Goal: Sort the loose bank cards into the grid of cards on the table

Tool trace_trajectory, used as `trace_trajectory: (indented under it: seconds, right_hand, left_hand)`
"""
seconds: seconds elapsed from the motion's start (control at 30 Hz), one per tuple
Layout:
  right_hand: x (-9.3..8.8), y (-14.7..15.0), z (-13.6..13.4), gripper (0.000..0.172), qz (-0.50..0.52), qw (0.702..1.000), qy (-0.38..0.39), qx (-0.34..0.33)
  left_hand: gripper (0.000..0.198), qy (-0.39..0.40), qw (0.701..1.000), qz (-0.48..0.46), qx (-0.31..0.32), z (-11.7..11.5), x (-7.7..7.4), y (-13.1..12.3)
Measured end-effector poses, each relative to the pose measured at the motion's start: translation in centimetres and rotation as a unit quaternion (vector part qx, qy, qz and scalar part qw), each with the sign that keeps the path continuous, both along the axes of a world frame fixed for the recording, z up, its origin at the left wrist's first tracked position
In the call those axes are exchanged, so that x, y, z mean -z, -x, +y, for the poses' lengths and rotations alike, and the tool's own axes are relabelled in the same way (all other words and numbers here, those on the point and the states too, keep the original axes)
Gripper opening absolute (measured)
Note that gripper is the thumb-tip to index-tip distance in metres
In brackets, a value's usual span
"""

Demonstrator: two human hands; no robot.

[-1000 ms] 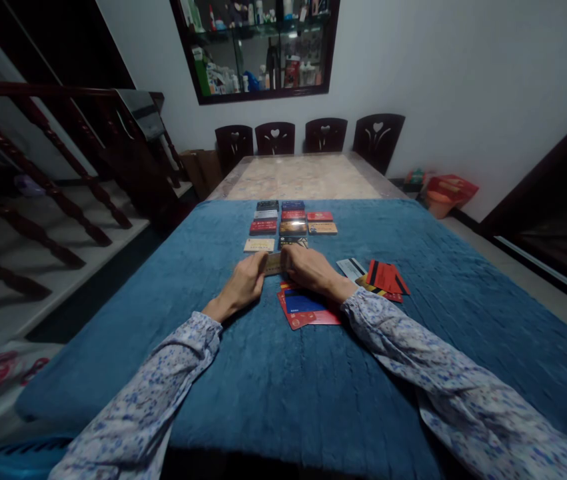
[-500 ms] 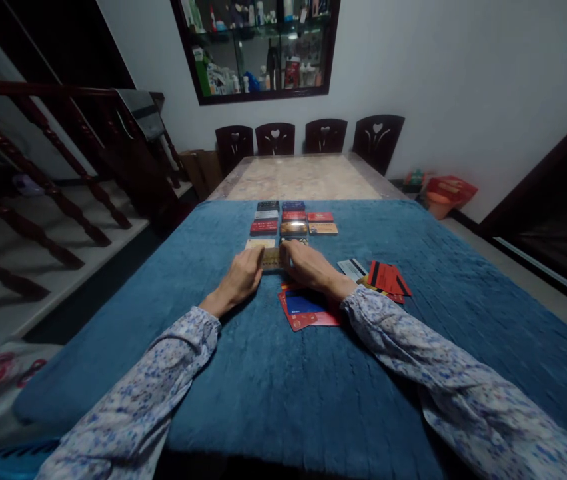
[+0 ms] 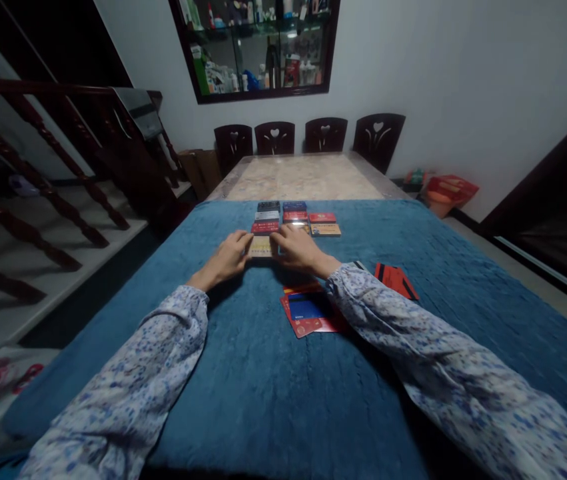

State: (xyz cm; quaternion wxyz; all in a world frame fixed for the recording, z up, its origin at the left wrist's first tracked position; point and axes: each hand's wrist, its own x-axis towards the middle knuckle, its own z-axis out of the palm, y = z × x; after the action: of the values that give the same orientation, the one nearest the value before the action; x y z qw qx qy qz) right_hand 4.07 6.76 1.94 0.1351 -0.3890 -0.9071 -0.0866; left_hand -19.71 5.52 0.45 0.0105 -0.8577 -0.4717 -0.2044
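A pale yellow card (image 3: 262,248) lies between my two hands at the near end of the rows of cards. Fingers of my left hand (image 3: 224,259) close on its left edge. My right hand (image 3: 302,251) grips its right edge and covers part of the cards behind. Just beyond is a dark red card (image 3: 264,228), with red cards (image 3: 295,217) and a tan card (image 3: 326,230) to its right. Below my right wrist, a blue card (image 3: 308,307) rests on a loose spread of red cards (image 3: 307,327).
Orange-red cards with black stripes (image 3: 397,280) lie right of my right wrist, partly behind the sleeve. A blue cloth (image 3: 243,373) covers the near table; the far tabletop (image 3: 303,175) is patterned stone. Dark chairs (image 3: 326,135) stand at the far end.
Both hands have moved left and slightly forward with the pale yellow card. It was raised in front of the rows and is now down over the left column's near end.
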Motion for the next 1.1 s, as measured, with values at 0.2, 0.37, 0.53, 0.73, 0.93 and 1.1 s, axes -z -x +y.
trace_trajectory:
  seconds: [0.2, 0.37, 0.53, 0.73, 0.93, 1.1]
  right_hand:
    - [-0.6, 1.0, 1.1, 0.037, -0.042, 0.998, 0.053, 0.012]
    - [-0.6, 1.3, 2.1, 0.037, -0.065, 0.993, 0.092, 0.027]
    - [-0.5, 1.7, 2.8, 0.033, -0.080, 0.990, 0.110, 0.028]
    - [-0.4, 1.9, 2.9, 0.035, -0.088, 0.988, 0.119, 0.035]
    - [-0.2, 1.9, 3.1, 0.033, -0.092, 0.988, 0.115, 0.038]
    - [-0.1, 1.9, 3.1, 0.033, -0.096, 0.988, 0.113, 0.040]
  left_hand:
    - [0.050, 0.054, 0.998, 0.011, 0.001, 1.9, -0.6, 0.7]
    - [0.045, 0.089, 0.996, 0.031, -0.006, 3.3, -0.1, 0.8]
    - [0.044, 0.106, 0.993, 0.053, -0.017, 4.4, 0.4, 1.0]
    - [0.041, 0.113, 0.991, 0.063, -0.022, 4.6, 0.7, 1.1]
    - [0.037, 0.121, 0.991, 0.058, -0.019, 4.9, 0.4, 1.1]
    - [0.034, 0.130, 0.990, 0.053, -0.007, 5.0, 0.2, 1.2]
